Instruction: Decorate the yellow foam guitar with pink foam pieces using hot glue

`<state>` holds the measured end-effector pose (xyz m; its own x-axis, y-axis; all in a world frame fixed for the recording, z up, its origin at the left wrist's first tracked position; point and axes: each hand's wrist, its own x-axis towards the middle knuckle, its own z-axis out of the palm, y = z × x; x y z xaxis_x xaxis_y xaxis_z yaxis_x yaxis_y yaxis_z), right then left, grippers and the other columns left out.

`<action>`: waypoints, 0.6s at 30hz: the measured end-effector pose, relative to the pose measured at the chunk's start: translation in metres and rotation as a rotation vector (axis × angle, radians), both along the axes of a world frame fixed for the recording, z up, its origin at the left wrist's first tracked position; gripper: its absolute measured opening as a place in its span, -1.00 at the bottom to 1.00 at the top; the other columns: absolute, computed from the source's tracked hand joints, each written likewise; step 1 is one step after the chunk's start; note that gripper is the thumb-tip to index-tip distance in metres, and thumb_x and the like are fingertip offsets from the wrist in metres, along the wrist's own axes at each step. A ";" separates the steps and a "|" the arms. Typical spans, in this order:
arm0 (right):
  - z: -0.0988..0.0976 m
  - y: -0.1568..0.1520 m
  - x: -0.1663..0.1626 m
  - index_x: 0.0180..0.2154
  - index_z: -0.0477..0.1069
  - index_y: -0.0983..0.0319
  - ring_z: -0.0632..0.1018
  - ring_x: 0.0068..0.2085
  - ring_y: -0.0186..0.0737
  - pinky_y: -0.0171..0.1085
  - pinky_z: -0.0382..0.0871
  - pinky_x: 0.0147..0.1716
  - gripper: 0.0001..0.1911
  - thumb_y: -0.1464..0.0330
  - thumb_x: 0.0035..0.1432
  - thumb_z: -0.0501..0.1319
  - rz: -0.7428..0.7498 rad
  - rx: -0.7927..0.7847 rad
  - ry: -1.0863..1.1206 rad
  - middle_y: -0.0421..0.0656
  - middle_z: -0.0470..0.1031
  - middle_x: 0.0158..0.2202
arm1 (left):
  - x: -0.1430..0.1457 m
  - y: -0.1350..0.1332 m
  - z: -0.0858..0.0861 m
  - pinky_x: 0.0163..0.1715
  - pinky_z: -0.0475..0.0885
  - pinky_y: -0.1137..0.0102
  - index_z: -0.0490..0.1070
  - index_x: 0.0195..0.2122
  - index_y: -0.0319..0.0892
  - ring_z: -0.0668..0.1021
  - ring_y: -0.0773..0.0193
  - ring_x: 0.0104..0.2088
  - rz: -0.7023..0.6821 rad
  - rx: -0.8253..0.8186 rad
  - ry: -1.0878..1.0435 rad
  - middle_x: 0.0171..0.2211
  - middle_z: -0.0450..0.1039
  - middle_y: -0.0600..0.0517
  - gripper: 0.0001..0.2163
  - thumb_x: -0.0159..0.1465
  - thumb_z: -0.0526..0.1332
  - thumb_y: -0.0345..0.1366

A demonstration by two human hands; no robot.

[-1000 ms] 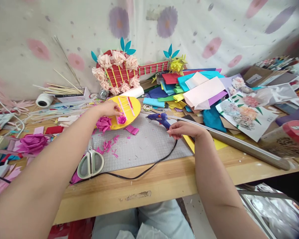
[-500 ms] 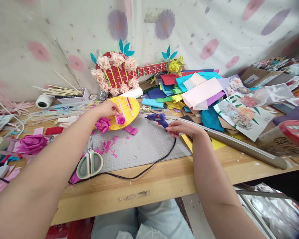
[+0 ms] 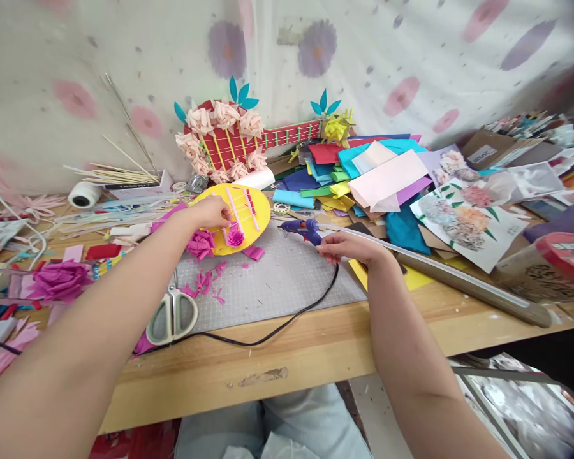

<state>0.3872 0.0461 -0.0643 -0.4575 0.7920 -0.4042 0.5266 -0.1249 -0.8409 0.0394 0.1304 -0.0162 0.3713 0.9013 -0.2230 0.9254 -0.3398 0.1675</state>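
My left hand (image 3: 211, 211) rests on a yellow paper guitar body (image 3: 256, 220) with pink strips, its fingers curled and pressing near a small magenta paper flower (image 3: 235, 238) on it. A second magenta flower (image 3: 199, 244) lies at the body's left edge. My right hand (image 3: 348, 246) is closed on the handle of a blue glue gun (image 3: 300, 228), which lies on the grey cutting mat (image 3: 277, 280). The gun's black cord (image 3: 268, 333) runs across the mat toward the near edge.
Scissors (image 3: 172, 317) lie at the mat's near left. A finished red paper guitar (image 3: 234, 137) leans on the flowered cloth behind. Coloured paper sheets (image 3: 377, 172) pile up at the right, beside a long grey tube (image 3: 469, 287). A large magenta flower (image 3: 57, 280) sits left.
My left hand has slid slightly along the yellow guitar body, which has tipped a little. My right hand with the glue gun has barely moved.
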 end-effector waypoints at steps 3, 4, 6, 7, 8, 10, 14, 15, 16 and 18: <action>-0.001 0.001 0.000 -0.47 0.33 0.24 0.39 -0.48 -0.36 -0.31 0.24 -0.45 -0.56 -0.03 -0.05 0.26 -0.001 -0.005 -0.011 -0.23 0.40 -0.54 | 0.002 -0.002 0.001 -0.39 0.26 0.44 0.52 -0.54 -0.14 0.44 0.28 -0.46 0.037 0.001 -0.013 -0.56 0.46 0.07 -0.89 -0.09 0.29 -0.23; -0.001 0.001 0.000 -0.47 0.33 0.24 0.39 -0.48 -0.37 -0.31 0.24 -0.45 -0.56 -0.03 -0.05 0.26 -0.002 -0.007 -0.010 -0.23 0.40 -0.54 | 0.002 -0.003 0.001 -0.39 0.27 0.43 0.52 -0.55 -0.14 0.44 0.27 -0.45 0.046 0.002 -0.021 -0.57 0.46 0.07 -0.88 -0.09 0.29 -0.22; -0.002 0.002 0.000 -0.46 0.33 0.24 0.39 -0.48 -0.38 -0.32 0.24 -0.46 -0.55 -0.03 -0.05 0.26 -0.004 -0.005 -0.004 -0.24 0.39 -0.54 | 0.002 -0.003 0.000 -0.38 0.29 0.43 0.53 -0.53 -0.14 0.45 0.26 -0.44 0.050 0.002 -0.043 -0.55 0.47 0.06 -0.84 -0.10 0.29 -0.19; -0.002 0.002 0.000 -0.46 0.33 0.24 0.38 -0.49 -0.38 -0.32 0.23 -0.46 -0.55 -0.03 -0.04 0.26 -0.002 -0.003 0.000 -0.24 0.39 -0.54 | 0.002 -0.004 0.000 -0.38 0.29 0.43 0.54 -0.51 -0.14 0.46 0.26 -0.44 0.051 0.000 -0.053 -0.54 0.48 0.05 -0.83 -0.10 0.28 -0.18; -0.002 0.002 0.000 -0.46 0.33 0.24 0.38 -0.49 -0.39 -0.32 0.23 -0.46 -0.55 -0.03 -0.04 0.25 0.000 0.001 0.004 -0.24 0.39 -0.54 | 0.002 -0.004 0.000 -0.38 0.30 0.44 0.54 -0.49 -0.14 0.46 0.27 -0.44 0.053 -0.002 -0.062 -0.52 0.49 0.05 -0.81 -0.11 0.28 -0.17; -0.003 0.002 0.000 -0.45 0.33 0.24 0.38 -0.49 -0.39 -0.33 0.23 -0.46 -0.55 -0.04 -0.04 0.25 0.003 0.007 0.008 -0.24 0.40 -0.54 | 0.003 -0.005 -0.001 -0.38 0.30 0.44 0.54 -0.49 -0.14 0.46 0.28 -0.45 0.058 -0.004 -0.075 -0.53 0.49 0.06 -0.80 -0.11 0.28 -0.17; -0.004 0.003 0.000 -0.44 0.34 0.24 0.40 -0.48 -0.38 -0.32 0.24 -0.46 -0.54 -0.04 -0.05 0.25 -0.002 0.006 0.011 -0.24 0.41 -0.53 | 0.004 -0.007 0.000 -0.37 0.30 0.42 0.53 -0.54 -0.13 0.46 0.26 -0.45 0.068 -0.006 -0.089 -0.57 0.46 0.06 -0.85 -0.11 0.27 -0.19; -0.004 0.004 0.000 -0.44 0.35 0.24 0.40 -0.48 -0.37 -0.32 0.24 -0.46 -0.54 -0.04 -0.05 0.25 -0.004 0.006 0.007 -0.24 0.41 -0.53 | 0.004 -0.008 0.001 -0.37 0.30 0.42 0.53 -0.55 -0.13 0.46 0.25 -0.45 0.068 -0.012 -0.087 -0.57 0.46 0.06 -0.86 -0.10 0.28 -0.20; -0.004 0.003 0.000 -0.44 0.35 0.24 0.40 -0.48 -0.37 -0.32 0.24 -0.46 -0.54 -0.05 -0.05 0.25 -0.003 0.007 0.004 -0.23 0.41 -0.53 | 0.004 -0.008 0.002 -0.37 0.29 0.42 0.53 -0.55 -0.13 0.46 0.25 -0.44 0.065 -0.018 -0.083 -0.58 0.46 0.06 -0.87 -0.09 0.27 -0.21; -0.003 0.003 0.000 -0.45 0.35 0.24 0.39 -0.48 -0.37 -0.32 0.25 -0.46 -0.54 -0.05 -0.05 0.25 -0.006 0.013 0.003 -0.23 0.41 -0.53 | 0.002 -0.008 0.004 -0.39 0.29 0.41 0.53 -0.54 -0.13 0.46 0.24 -0.44 0.065 -0.010 -0.065 -0.56 0.47 0.05 -0.87 -0.07 0.27 -0.21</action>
<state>0.3874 0.0488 -0.0676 -0.4542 0.8000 -0.3922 0.5234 -0.1166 -0.8441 0.0418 0.1220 -0.0122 0.3263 0.9217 -0.2096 0.9324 -0.2775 0.2315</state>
